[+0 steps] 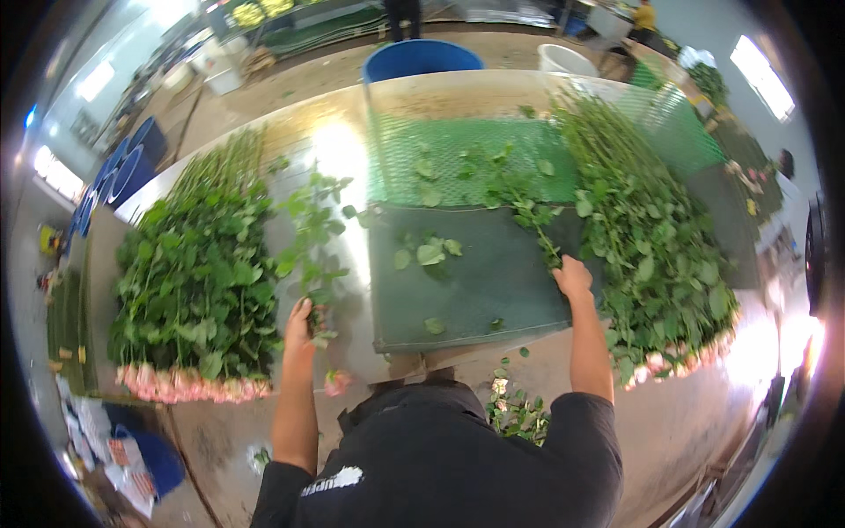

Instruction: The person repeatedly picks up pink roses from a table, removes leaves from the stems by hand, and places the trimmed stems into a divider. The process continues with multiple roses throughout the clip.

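Observation:
My left hand (306,321) is closed around the leafy stem of a pink rose (338,382), its bloom hanging near the table's front edge. Left of it lies a wide pile of pink roses (198,284), blooms toward me. My right hand (573,276) grips a leafy green stem (538,228) that slants up and away over the mat; whether it bears a bloom I cannot tell. Another large pile of pale pink roses (653,264) lies just right of that hand. Loose leaves (430,253) rest on the dark green mat (462,297) between my hands.
Green mesh (403,158) covers the table beyond the mat. A blue tub (422,59) and a white bucket (569,61) stand past the far edge. Blue buckets (137,165) stand at the left. Discarded rose stems (521,412) lie on the floor near me. A person (403,16) stands beyond the blue tub.

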`<act>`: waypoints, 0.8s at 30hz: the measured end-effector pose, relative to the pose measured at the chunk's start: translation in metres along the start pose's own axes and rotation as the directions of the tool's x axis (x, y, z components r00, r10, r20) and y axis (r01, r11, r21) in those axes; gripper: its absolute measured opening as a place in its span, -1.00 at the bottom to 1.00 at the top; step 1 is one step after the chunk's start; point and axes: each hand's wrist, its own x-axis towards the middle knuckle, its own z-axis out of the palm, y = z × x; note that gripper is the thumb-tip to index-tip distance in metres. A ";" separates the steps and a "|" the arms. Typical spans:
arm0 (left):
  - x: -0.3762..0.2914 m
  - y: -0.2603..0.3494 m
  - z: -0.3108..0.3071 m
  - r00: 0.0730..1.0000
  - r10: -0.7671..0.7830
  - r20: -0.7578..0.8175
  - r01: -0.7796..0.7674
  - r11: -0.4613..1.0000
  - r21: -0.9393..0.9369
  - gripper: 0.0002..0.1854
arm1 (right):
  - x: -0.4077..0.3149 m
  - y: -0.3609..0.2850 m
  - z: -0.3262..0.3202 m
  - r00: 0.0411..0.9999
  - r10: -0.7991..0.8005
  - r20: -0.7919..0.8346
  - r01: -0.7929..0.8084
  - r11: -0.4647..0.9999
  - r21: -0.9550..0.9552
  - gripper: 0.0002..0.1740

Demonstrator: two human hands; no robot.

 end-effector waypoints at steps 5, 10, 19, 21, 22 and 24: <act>-0.006 -0.012 -0.003 0.999 -0.026 -0.037 0.028 0.998 0.052 -0.66 | -0.003 -0.004 0.004 0.954 -0.300 -0.025 0.265 0.796 0.544 -0.72; -0.005 -0.018 -0.019 0.999 0.014 -0.035 -0.009 0.992 0.127 -0.57 | -0.073 -0.126 -0.046 0.899 -0.393 0.192 -0.024 0.393 0.919 -0.73; 0.009 -0.002 -0.048 0.996 0.035 0.078 -0.036 0.999 0.011 -0.67 | -0.184 -0.365 0.015 0.861 -0.507 0.028 0.205 0.397 0.895 -0.69; 0.015 -0.005 -0.054 0.995 0.046 0.088 -0.046 0.999 -0.005 -0.67 | -0.196 -0.387 0.046 0.853 -0.520 -0.045 0.314 0.442 0.840 -0.69; 0.018 -0.007 -0.053 0.995 0.065 0.076 -0.067 0.998 0.014 -0.66 | -0.195 -0.393 0.074 0.843 -0.527 -0.111 0.391 0.457 0.799 -0.70; 0.022 -0.017 -0.050 0.994 0.104 0.047 -0.106 0.993 0.046 -0.65 | -0.201 -0.406 0.099 0.820 -0.573 -0.008 0.379 0.531 0.758 -0.72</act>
